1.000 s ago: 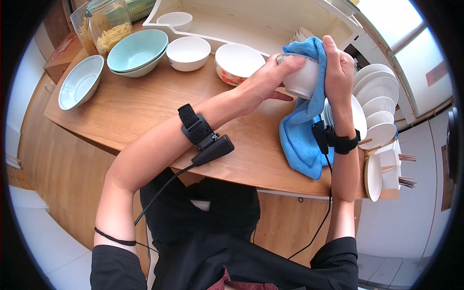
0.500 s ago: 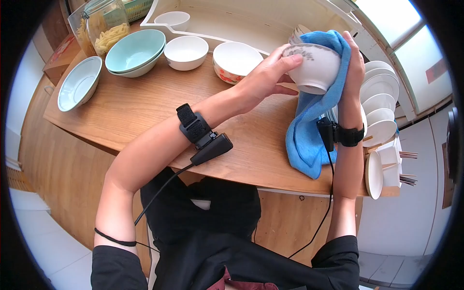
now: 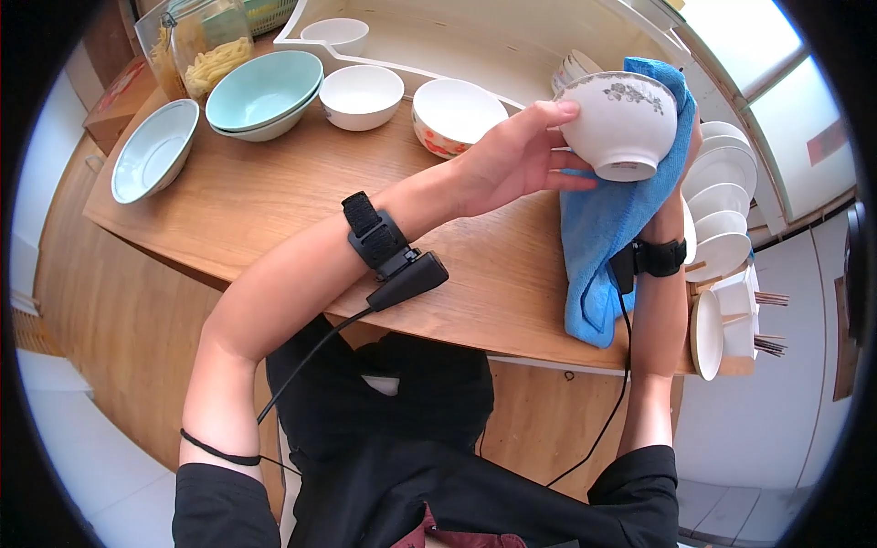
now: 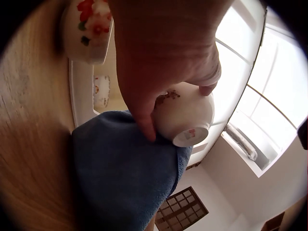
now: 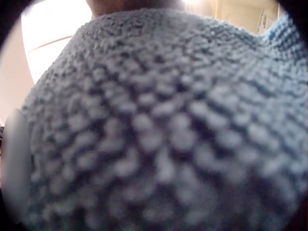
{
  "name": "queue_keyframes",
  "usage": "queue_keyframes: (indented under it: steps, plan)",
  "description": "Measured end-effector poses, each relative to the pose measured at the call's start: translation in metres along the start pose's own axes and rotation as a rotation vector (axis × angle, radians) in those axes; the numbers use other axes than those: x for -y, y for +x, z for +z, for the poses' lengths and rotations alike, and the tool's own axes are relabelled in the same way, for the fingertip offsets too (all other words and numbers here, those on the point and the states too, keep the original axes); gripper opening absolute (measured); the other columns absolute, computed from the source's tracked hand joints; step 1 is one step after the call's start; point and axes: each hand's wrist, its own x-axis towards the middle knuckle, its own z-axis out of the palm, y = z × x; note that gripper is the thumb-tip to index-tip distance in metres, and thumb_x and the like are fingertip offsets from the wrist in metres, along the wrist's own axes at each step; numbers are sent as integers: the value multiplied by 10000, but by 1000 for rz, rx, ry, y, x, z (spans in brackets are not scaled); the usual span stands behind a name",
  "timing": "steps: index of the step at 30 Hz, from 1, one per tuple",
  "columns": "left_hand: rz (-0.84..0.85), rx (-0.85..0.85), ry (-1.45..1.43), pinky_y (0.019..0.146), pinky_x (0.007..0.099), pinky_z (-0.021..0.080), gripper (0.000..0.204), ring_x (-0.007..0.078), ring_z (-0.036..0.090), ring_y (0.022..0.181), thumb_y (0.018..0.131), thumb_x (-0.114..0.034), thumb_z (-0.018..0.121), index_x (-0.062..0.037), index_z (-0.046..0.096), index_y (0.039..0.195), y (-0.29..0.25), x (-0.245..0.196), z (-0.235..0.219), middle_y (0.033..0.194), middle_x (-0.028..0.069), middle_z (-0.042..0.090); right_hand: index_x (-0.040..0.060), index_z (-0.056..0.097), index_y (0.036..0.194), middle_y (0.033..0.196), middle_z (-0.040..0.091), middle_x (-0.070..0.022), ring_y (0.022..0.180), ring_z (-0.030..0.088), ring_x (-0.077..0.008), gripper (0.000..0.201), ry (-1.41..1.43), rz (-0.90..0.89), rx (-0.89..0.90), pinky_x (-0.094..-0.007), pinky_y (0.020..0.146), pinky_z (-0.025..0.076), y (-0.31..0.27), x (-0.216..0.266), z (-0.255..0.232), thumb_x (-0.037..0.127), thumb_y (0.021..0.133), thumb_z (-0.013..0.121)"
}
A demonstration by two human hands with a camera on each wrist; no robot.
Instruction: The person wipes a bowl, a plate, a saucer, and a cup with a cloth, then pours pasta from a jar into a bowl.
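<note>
A white bowl (image 3: 621,123) with a grey floral band is held tilted above the right part of the table, its foot ring facing me. My left hand (image 3: 521,164) pinches its rim, thumb on the outer wall. In the left wrist view the bowl (image 4: 185,110) shows a red mark inside its foot. A blue towel (image 3: 607,247) wraps the bowl's right side and hangs toward the table. Behind the towel, my right hand (image 3: 692,160) holds it against the bowl, its fingers mostly hidden. Towel weave (image 5: 159,110) fills the right wrist view.
Left along the table stand a bowl with red flowers (image 3: 457,114), a white bowl (image 3: 361,96), stacked pale green bowls (image 3: 265,91) and an oval bowl (image 3: 155,151). Behind are a pasta jar (image 3: 217,64) and a white bin (image 3: 438,68). Upright plates (image 3: 722,178) line the right edge.
The bowl has moved right and turned so its foot and floral band show more. The towel has shifted right with it, now covering most of my right hand.
</note>
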Motion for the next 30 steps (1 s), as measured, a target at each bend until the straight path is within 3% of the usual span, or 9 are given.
queue_keyframes:
  steps: [3,8,10,13,16,23,24,27,30]
  plan:
    - [2,-29,7,1036,432,443,718,266,521,1203,908,-536,495,-23,367,1393,1,1,-1,1301,178,498,-16,516,1286,1070,650,-127,892,671,-156,339,39,47,-11,-265,755,582,5,-17,-5,85,963,539]
    - [26,-80,70,1003,445,468,722,263,526,1194,906,-539,494,-15,372,1387,1,-1,0,1290,173,504,2,549,1249,1032,663,-123,858,676,-156,327,293,133,34,-270,746,579,4,5,9,199,991,506]
    - [40,-95,100,988,448,478,723,263,527,1192,905,-541,495,-13,376,1383,0,-2,1,1287,172,504,23,600,1159,949,681,-108,802,677,-151,373,553,449,-22,-269,702,573,7,22,16,336,986,494]
    - [71,-160,153,955,438,501,728,260,542,1162,897,-540,507,-2,378,1370,2,0,-2,1269,170,510,51,662,1001,811,685,-80,709,665,-135,400,470,506,-35,-233,633,540,6,49,31,418,961,508]
    - [77,-241,263,931,424,516,735,258,552,1136,891,-534,517,11,372,1362,3,2,-6,1243,173,516,55,688,858,724,670,-51,619,632,-116,418,322,483,-42,-202,576,495,8,41,28,418,962,509]
    - [94,-353,410,845,349,560,686,231,553,1129,884,-484,586,14,399,1316,2,6,-8,1219,179,516,19,699,808,642,625,6,535,535,-57,479,61,268,102,-193,502,417,1,52,41,417,983,497]
    - [97,-381,436,836,341,564,671,226,555,1127,883,-468,606,12,405,1307,2,6,-8,1220,180,520,36,665,711,588,559,43,515,464,-35,496,2,223,121,-206,474,355,0,51,42,404,995,492]
    - [52,-364,518,848,343,559,665,221,555,1131,886,-446,626,7,407,1322,1,5,-9,1223,181,529,55,613,631,554,501,60,502,410,-28,511,-72,128,206,-218,457,299,-2,41,40,396,994,501]
    - [61,-349,511,852,336,554,674,219,553,1137,888,-440,627,-1,403,1347,1,5,-8,1229,176,536,74,576,586,536,467,69,493,387,-33,517,-44,157,127,-217,464,286,-2,48,42,384,994,505]
